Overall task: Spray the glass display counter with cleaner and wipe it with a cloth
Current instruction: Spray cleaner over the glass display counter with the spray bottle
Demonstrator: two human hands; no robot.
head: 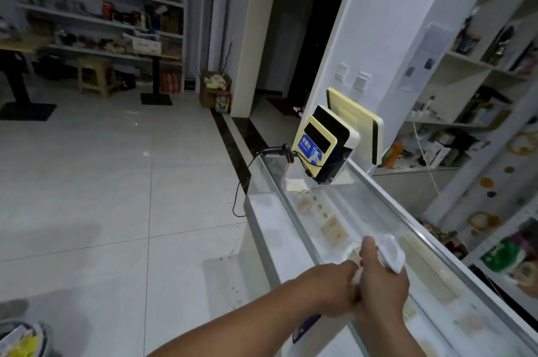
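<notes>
Both hands bunched together over the glass counter [343,205], right hand [381,284] gripping a white cloth [391,253], left hand [334,289] pinching its tail (no sprayer in view), so a wide swipe risks clipping the payment terminal [323,147].

Glass display counter [375,211] runs from near right corner to far centre, floor [116,182] to its left, shelving [480,94] to its right. At counter's far end stand payment terminals [326,147], monitor [355,124] behind them, barcode scanner [279,151] at far left edge. Both hands over the near end, touching: left hand [332,289] by left edge, right hand [381,278] just right of it, cloth [391,253] on its far side
</notes>
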